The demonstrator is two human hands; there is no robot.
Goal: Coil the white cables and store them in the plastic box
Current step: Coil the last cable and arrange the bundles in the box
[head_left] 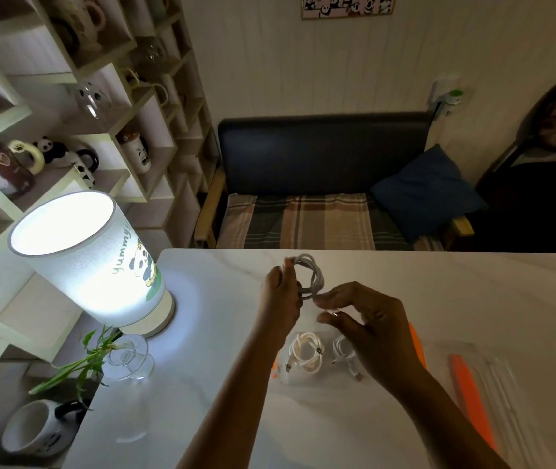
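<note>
Both hands (364,319) apparently pinch coiled cable (308,277) between them.

Lamp (90,262) left; seemingly open table (439,292) right.

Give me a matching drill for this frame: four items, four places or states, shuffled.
Items:
1. lamp
2. grey cable
3. mug
4. blue cushion

States:
A. on the bench
B. lit, on the table's left
C. held in both hands
D. off the table, lower left

Pairs: 1-B, 2-C, 3-D, 4-A
</note>
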